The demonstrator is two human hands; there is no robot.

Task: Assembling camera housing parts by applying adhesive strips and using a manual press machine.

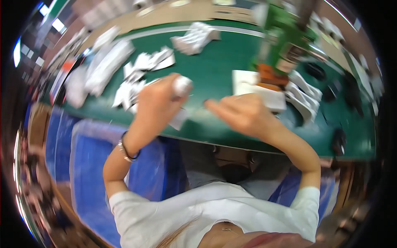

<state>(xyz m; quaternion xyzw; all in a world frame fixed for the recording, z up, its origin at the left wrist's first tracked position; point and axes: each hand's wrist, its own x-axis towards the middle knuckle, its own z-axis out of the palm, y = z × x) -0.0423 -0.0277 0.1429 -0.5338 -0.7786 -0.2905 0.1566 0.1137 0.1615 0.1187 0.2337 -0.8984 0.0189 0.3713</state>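
Note:
My left hand (156, 97) is closed over the green table, its fingers wrapped round a small white piece (182, 86) whose kind I cannot make out. A white flap (178, 119) shows just below that hand, and I cannot tell whether it belongs to the held piece. To its right, my right hand (244, 112) points toward the left one, the two apart. Motion smears its fingers, so a pinch or anything small between them cannot be made out. Beside and beyond the right hand, white folded pieces (304, 99) lie around the orange-brown base of a green machine (285, 45).
Loose white pieces (142, 68) are heaped beyond my left hand, with a white stack (195, 38) farther back. Clear plastic bags (108, 66) lie at the far left. Blue lined bins (99, 165) stand below the table edge. Dark objects (340, 140) sit at the right.

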